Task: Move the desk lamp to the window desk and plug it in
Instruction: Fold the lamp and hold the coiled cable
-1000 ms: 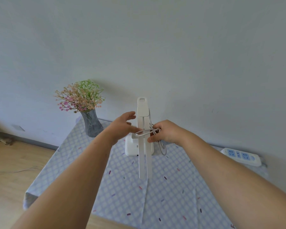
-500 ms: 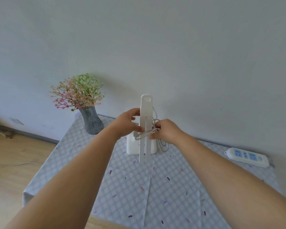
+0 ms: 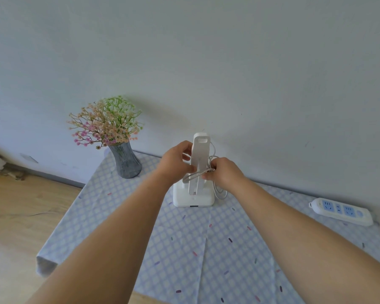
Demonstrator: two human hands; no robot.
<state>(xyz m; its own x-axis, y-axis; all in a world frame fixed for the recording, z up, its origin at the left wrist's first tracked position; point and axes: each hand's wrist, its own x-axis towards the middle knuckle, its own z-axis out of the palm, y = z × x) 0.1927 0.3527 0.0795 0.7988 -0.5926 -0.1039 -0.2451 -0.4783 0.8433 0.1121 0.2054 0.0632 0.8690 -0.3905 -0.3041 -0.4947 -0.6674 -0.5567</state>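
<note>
Both hands work at a white desk lamp (image 3: 198, 172) standing at the far middle of a checked-cloth surface (image 3: 184, 249). The left hand (image 3: 173, 160) grasps the folded upright stem; the right hand (image 3: 223, 172) pinches the grey cord (image 3: 192, 176) looped across it. A tug on that loop could likely tip the slim lamp off its square base, or snag the slack coil trailing to its right. A flower vase (image 3: 125, 163) stands nearby at far left; a power strip (image 3: 341, 211) lies well apart at the right.
</note>
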